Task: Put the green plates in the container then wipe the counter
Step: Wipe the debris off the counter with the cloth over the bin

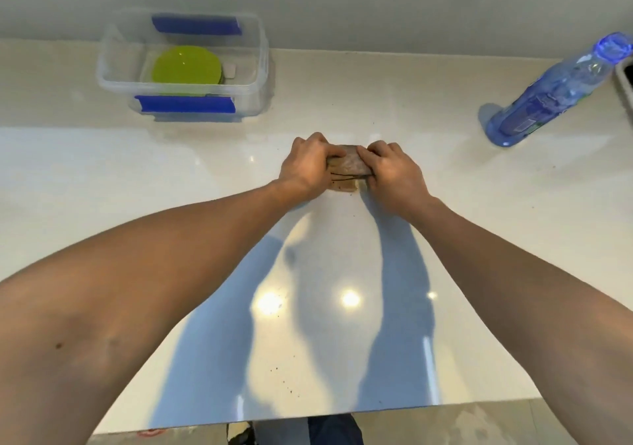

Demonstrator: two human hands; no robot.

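Cloth (347, 165): clamped flat under left grip (305, 167) and right grip (394, 173); sweep bench (479, 239) crumbs (284, 376) nearward, pressing evenly.

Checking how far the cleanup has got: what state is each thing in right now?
Green plates: stacked inside the container.
Container: lid off, blue clips open.
Cloth: folded, pressed on the counter.
Left hand, right hand: gripping the cloth.
Bottle: upright, capped.

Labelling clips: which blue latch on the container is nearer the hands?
The front blue latch, on the container's near wall; the other latch sits on its far wall.
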